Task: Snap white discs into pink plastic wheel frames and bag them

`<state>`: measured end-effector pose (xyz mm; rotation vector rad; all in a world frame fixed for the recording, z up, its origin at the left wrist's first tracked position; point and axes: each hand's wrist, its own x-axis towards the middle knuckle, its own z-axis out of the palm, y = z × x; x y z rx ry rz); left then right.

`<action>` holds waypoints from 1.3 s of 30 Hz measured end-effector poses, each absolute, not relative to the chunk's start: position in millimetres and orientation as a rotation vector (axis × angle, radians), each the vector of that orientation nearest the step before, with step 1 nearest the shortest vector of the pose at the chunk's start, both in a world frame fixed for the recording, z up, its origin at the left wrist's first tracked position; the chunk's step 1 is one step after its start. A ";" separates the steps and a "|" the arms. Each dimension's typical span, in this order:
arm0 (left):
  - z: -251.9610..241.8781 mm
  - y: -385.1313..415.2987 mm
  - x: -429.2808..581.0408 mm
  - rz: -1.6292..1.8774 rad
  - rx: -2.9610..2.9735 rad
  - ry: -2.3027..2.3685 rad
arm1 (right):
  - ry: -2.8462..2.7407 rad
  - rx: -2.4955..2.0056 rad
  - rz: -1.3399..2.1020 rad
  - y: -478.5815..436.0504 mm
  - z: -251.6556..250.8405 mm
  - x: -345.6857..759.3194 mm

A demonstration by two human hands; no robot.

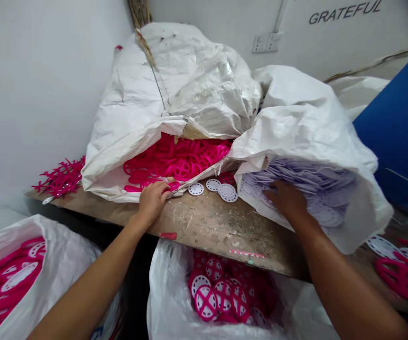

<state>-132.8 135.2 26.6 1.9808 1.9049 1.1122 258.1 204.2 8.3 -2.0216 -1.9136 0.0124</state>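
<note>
Two white woven sacks lie open on a scarred wooden board (218, 222). The left sack (133, 113) holds a tangle of bright pink plastic rings (177, 158). My left hand (152, 200) rests at its lower lip, fingers curled over a pink plastic piece (147, 188). The right sack (306, 113) is full of pale lilac-white plastic discs (296, 182). My right hand (287, 200) lies palm down on those discs, fingers slightly apart. Between my hands, several loose white discs (227, 192) sit on the board.
Below the board stand white bags of pink-and-white wheels (221, 295) (12, 278). Pink plastic scrap (60, 178) lies at the board's left end. More pink wheels (404, 278) sit at lower right, beside a blue panel (398, 123). White walls enclose the corner.
</note>
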 end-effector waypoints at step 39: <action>14.9 15.1 36.8 1.118 0.882 1.000 | -1.582 -1.124 0.925 31.6 14.1 178.5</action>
